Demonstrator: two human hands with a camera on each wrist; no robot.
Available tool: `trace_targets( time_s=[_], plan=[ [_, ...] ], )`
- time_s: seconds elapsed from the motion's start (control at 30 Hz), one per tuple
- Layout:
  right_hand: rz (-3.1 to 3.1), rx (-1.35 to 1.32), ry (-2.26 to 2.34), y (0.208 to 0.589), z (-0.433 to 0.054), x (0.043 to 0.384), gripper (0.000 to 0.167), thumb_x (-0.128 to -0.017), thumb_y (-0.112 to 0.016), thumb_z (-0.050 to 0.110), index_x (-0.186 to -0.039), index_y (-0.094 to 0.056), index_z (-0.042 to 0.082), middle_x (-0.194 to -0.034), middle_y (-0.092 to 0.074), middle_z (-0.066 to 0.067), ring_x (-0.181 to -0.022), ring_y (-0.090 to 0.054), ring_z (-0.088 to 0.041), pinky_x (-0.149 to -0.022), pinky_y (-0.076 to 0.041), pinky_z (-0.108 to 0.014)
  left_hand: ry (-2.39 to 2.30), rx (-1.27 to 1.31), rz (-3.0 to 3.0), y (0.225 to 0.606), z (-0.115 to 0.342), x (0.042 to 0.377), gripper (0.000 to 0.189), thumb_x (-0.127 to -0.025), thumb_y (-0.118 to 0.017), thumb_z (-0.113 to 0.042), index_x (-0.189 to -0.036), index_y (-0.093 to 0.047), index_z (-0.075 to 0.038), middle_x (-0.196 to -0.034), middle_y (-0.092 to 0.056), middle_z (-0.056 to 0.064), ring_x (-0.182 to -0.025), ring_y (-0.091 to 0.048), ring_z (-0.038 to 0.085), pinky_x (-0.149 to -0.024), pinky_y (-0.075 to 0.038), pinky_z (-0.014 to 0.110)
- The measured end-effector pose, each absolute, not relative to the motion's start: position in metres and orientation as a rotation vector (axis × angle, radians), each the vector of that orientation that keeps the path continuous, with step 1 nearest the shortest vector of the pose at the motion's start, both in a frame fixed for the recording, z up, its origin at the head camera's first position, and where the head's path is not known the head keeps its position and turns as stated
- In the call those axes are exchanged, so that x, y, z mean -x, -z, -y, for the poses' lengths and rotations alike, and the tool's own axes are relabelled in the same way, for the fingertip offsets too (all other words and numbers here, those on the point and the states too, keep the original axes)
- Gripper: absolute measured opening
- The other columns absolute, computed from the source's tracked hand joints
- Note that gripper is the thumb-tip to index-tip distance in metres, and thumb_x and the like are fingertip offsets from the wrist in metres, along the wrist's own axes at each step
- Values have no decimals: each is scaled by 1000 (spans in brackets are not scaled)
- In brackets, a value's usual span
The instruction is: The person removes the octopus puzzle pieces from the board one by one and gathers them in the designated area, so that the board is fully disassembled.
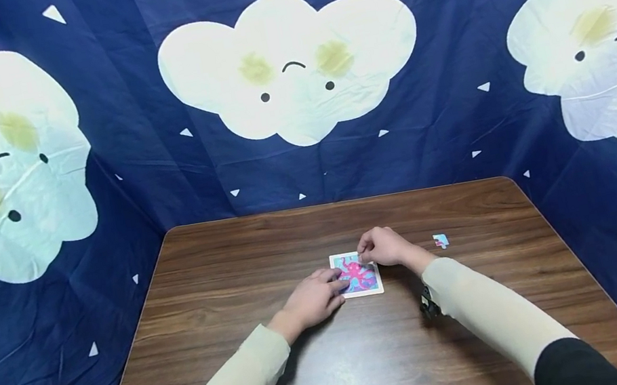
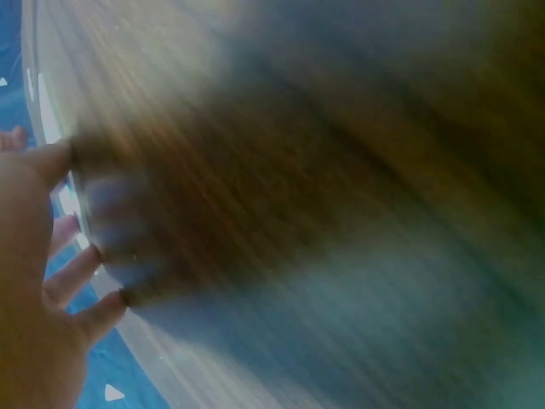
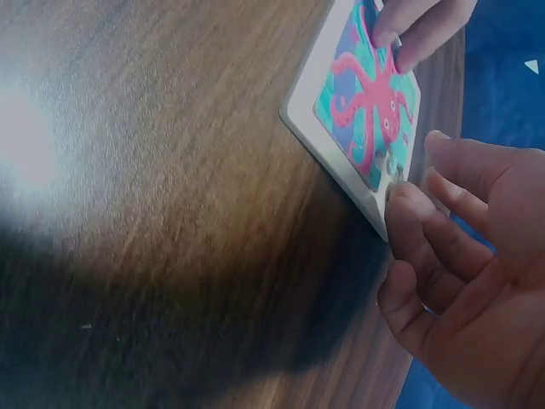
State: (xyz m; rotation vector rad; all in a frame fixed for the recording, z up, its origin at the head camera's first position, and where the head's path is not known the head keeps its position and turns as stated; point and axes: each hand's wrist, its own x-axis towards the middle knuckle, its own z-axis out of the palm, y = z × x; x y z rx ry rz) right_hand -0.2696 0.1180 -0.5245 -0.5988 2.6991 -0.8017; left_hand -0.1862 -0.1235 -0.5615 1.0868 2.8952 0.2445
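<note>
A small square jigsaw puzzle [image 1: 358,274] with a pink octopus on blue lies in a white-rimmed tray on the table. My left hand [image 1: 315,298] rests its spread fingers on the puzzle's left side; the left wrist view shows those fingers from below, blurred. At the far right corner is my right hand [image 1: 383,246], its fingers bent. In the right wrist view, one fingertip [image 3: 410,203] is right at that corner, beside a pale piece-shaped gap [image 3: 388,169]; another finger stands apart from it. No piece shows plainly between them.
A loose puzzle piece [image 1: 441,241], blue with some pink, lies on the wooden table [image 1: 220,256] to the right of my right hand. Dark blue cloth with white clouds [image 1: 293,71] hangs behind the table and on both sides.
</note>
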Motion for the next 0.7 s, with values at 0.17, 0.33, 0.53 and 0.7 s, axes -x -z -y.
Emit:
trace_targets(
  time_s=[0.17,0.33,0.53,0.7],
  plan=[
    [-2706,583,793,525,-115,269,7,-87,-80,17,-93,-79,15,-85,-75,8,-80,-64,-11,-79,-53,-33,-240,-1127,-2906,562,125,187,41,-103,-60,-37,-142,-64,-24,-151,-56,8,-139,-52,27,-117,-42,41],
    [-2718,577,785,528,-112,270,8,-85,-81,15,-93,-79,15,-84,-75,9,-84,-66,-11,-86,-55,-34,-279,-1153,-2924,564,126,186,39,-103,-61,-35,-139,-67,-22,-148,-58,10,-137,-54,30,-115,-44,43],
    [-2723,581,821,530,-110,271,10,-83,-79,13,-92,-79,14,-86,-76,7,-88,-68,-13,-88,-55,-36,-304,-1143,-2934,563,125,186,38,-102,-64,-33,-137,-68,-21,-146,-59,11,-135,-55,30,-114,-45,43],
    [-2708,546,848,531,-110,271,13,-82,-80,14,-95,-79,12,-86,-75,6,-86,-66,-13,-86,-54,-33,-288,-1158,-2920,560,122,187,37,-101,-64,-33,-136,-69,-21,-145,-60,10,-134,-56,29,-114,-45,42]
  ],
)
